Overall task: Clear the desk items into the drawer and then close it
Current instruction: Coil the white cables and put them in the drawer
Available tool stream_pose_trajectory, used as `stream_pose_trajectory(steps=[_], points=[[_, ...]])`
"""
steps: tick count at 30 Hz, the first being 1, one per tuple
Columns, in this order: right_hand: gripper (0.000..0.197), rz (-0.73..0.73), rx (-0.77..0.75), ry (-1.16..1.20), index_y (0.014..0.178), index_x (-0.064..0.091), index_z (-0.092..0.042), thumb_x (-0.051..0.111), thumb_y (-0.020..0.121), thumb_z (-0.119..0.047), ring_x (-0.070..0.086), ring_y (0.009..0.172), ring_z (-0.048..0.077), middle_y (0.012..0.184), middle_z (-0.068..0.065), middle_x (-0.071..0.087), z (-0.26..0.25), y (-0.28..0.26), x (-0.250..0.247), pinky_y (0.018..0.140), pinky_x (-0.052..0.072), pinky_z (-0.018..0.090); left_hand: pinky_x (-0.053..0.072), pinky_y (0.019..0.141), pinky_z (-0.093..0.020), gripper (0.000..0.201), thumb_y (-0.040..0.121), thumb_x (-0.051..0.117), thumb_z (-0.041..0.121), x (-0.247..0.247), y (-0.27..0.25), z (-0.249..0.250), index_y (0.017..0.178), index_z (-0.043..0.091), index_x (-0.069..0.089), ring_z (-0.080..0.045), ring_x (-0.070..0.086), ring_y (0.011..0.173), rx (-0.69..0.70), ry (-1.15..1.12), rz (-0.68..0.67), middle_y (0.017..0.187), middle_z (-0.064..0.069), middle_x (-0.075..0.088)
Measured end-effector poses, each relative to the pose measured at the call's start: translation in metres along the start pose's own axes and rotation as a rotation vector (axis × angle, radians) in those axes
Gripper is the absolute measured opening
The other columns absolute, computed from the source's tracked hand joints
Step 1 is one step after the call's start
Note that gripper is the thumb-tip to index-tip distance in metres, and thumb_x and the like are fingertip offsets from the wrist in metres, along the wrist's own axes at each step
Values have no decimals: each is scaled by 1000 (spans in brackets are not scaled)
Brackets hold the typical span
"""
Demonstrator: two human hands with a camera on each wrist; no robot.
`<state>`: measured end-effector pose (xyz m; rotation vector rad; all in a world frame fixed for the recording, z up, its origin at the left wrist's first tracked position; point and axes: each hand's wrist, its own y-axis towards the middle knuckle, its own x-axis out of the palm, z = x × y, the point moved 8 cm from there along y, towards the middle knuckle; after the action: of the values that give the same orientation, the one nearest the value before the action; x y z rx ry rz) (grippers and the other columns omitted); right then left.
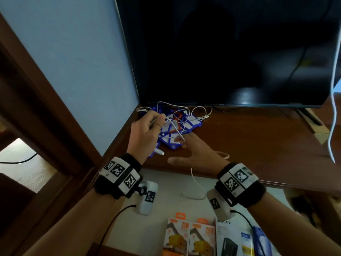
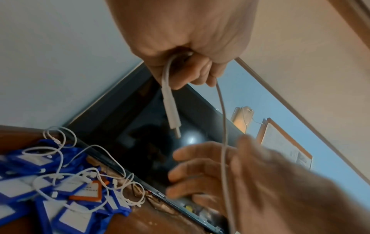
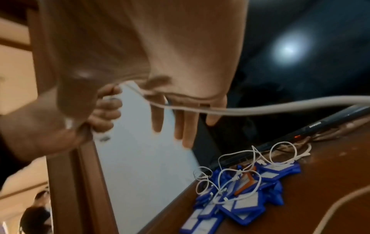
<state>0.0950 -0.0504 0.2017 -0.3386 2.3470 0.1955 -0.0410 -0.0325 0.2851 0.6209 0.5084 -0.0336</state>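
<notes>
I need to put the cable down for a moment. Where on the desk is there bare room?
The wood to the right of the blue tags, in front of the TV, is bare. The far left corner is crowded: tags under tangled white cables. The left hand grips one cable; the right hand is spread beside the tags.

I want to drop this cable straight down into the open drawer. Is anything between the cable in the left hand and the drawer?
Only the right hand, spread open under the left hand, with the white cable running across its fingers. Below, the drawer is open, its near end bare; the boxes lie closer to the person.
</notes>
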Motion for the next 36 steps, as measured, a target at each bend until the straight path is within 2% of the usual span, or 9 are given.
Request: stream_pose_trajectory(steps=[4,8,14,18,22,24,29,33,36], points=[[22,100,-14,280,91,63,-7,64,88,-28,62,79,19,88,10,66,6,-7,5,76,51,32,29,44,-25,27,99,48,27,12,-12,5,74,20,54,-6,31,43,-83,-101,-92,47,12,43],[23,110,121,423,75,62,-8,58,92,-22,46,46,8,56,-2,52,38,-23,-6,52,42,21,24,44,-24,40,96,52,34,4,-19,-13,63,12,50,-10,25,40,-227,-191,-127,43,8,32],[17,338,84,531,70,58,-12,69,81,-7,40,49,6,53,-11,49,85,-48,-50,51,35,16,29,39,-21,48,76,66,45,-27,-25,-39,56,5,47,-14,27,38,-375,-248,-211,46,-3,32],[16,434,73,591,73,56,-8,69,81,-6,42,52,8,57,-7,50,90,-49,-55,53,39,18,25,38,-19,46,78,70,43,-40,-26,-57,57,12,43,-8,23,39,-421,-622,-145,51,0,28],[18,501,71,477,67,58,-10,72,78,-8,45,54,17,58,-1,54,67,-40,-44,53,41,24,24,36,-16,36,95,49,38,-44,-26,-77,67,16,50,-4,20,39,-488,-900,3,49,7,26],[16,452,71,393,68,60,-6,73,77,-8,45,49,10,57,0,55,48,-30,-30,48,40,17,24,37,-16,34,100,39,33,-45,-28,-80,71,18,50,-5,20,41,-496,-971,96,50,9,28],[17,267,9,238,65,63,-13,75,75,-6,51,49,-1,59,-6,59,-9,-2,17,52,41,11,22,43,-24,31,103,33,25,-48,-29,-80,77,17,48,-9,22,45,-379,-780,201,51,8,30],[29,219,-74,201,63,59,-28,73,78,-7,52,54,0,60,-10,59,-43,13,33,57,41,11,35,50,-34,27,99,40,36,-40,-30,-90,85,19,55,-11,37,51,-224,-388,62,60,9,45],[33,257,-78,267,64,59,-27,69,81,-1,50,49,-2,52,-15,57,-51,19,34,53,38,9,43,60,-28,27,95,45,35,-35,-30,-94,84,16,62,-7,52,62,-88,-209,-60,69,12,57]])
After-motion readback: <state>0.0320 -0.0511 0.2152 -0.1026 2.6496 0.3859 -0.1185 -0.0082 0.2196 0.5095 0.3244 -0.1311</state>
